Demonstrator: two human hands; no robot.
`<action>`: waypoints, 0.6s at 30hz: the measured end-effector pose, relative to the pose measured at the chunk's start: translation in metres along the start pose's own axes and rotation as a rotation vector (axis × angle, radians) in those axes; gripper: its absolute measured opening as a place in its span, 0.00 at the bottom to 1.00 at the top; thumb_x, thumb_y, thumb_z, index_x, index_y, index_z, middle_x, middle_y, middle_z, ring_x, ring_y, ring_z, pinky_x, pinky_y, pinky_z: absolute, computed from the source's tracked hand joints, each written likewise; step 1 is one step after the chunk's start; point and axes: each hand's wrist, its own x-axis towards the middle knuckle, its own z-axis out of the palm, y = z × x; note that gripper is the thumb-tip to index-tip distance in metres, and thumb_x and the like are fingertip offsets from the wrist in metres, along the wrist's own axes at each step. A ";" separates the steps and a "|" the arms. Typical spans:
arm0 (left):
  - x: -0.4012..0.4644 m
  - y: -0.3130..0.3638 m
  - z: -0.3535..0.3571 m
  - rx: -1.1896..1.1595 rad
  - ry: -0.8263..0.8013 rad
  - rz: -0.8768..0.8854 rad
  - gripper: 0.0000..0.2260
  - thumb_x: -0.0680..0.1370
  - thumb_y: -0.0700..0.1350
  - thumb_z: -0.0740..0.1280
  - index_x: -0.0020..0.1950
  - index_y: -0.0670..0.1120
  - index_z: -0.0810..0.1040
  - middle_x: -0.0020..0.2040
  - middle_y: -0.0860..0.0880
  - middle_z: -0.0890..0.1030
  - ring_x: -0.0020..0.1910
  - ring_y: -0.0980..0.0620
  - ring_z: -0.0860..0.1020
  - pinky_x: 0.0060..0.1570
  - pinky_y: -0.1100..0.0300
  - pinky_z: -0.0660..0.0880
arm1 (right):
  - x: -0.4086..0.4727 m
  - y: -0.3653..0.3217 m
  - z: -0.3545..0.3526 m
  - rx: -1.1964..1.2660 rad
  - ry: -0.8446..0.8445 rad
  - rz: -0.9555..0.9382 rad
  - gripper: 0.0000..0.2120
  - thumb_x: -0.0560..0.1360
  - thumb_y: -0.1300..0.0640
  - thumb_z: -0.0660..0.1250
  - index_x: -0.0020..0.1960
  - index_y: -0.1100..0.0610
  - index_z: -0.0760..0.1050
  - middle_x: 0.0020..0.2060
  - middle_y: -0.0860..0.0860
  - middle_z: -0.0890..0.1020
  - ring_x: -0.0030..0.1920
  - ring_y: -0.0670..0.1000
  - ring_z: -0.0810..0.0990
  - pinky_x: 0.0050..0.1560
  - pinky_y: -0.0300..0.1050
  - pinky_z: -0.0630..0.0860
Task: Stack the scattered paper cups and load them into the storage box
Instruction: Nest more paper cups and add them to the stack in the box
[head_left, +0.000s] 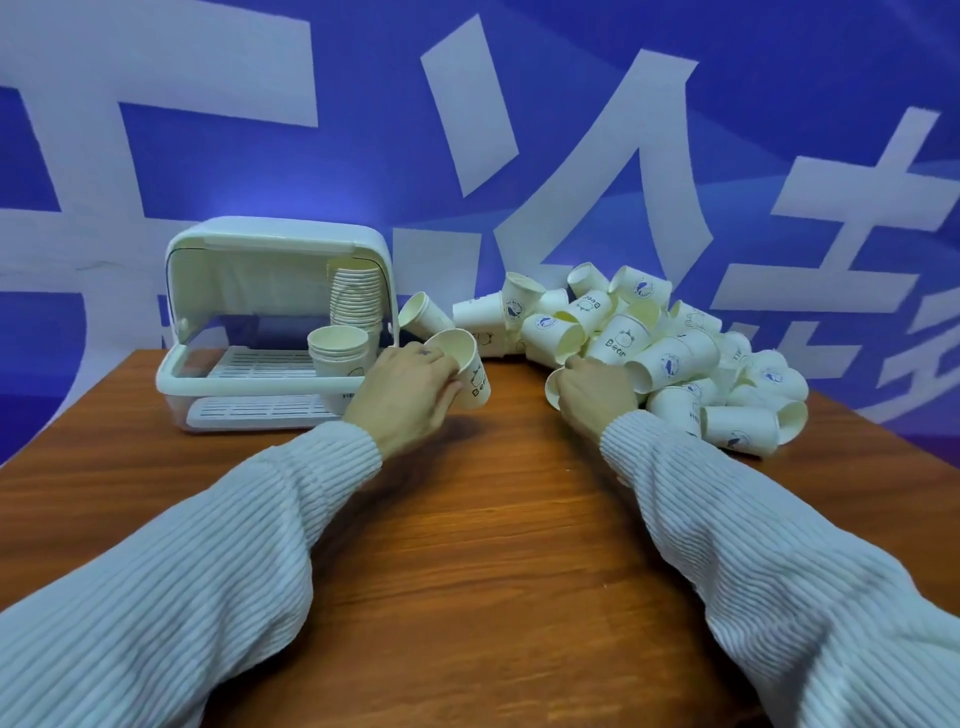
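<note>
The left hand grips one white paper cup with blue "Bear" print, fingers curled round its wall just below the rim, mouth tilted up and away from the wrist. The right hand reaches into the near edge of the heap of loose white paper cups; its fingers are hidden behind the knuckles, and a rim showing just left of them suggests a cup is held, but the grasp cannot be confirmed. The cups look very light, thin-walled and easily crushed; judged best held by a loose wrap round the upper wall, where the rolled rim stiffens it, never squeezed mid-body. Smooth paper will slide readily cup into cup, and a tall stack is likely to lean. The white plastic storage box with lifted clear lid stands on the wooden desk, beyond and left of the left fingers, already containing a tall nested stack and a short one. The number of cups in the heap cannot be counted; many lie buried. The box's rear interior is obscured by glare, and the lower tray is partly cut off by the front bar.
</note>
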 end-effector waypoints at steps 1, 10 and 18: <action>-0.002 -0.001 -0.001 -0.011 0.006 -0.011 0.07 0.79 0.48 0.64 0.45 0.46 0.77 0.42 0.46 0.80 0.44 0.41 0.77 0.43 0.50 0.70 | 0.000 0.000 -0.002 -0.009 0.051 -0.012 0.08 0.79 0.61 0.61 0.52 0.57 0.79 0.53 0.53 0.78 0.51 0.59 0.79 0.39 0.51 0.67; -0.006 -0.023 -0.032 -0.152 0.222 -0.290 0.09 0.79 0.45 0.60 0.50 0.41 0.75 0.46 0.39 0.80 0.49 0.37 0.75 0.48 0.44 0.72 | 0.014 -0.029 -0.058 0.822 0.459 0.171 0.10 0.79 0.55 0.64 0.54 0.49 0.84 0.51 0.47 0.84 0.50 0.52 0.81 0.48 0.48 0.75; -0.026 -0.068 -0.060 -0.221 0.417 -0.543 0.05 0.82 0.41 0.61 0.51 0.42 0.74 0.49 0.40 0.78 0.50 0.43 0.72 0.48 0.55 0.64 | 0.046 -0.100 -0.103 1.265 0.523 0.194 0.09 0.80 0.55 0.67 0.59 0.54 0.79 0.52 0.45 0.84 0.51 0.48 0.80 0.55 0.45 0.77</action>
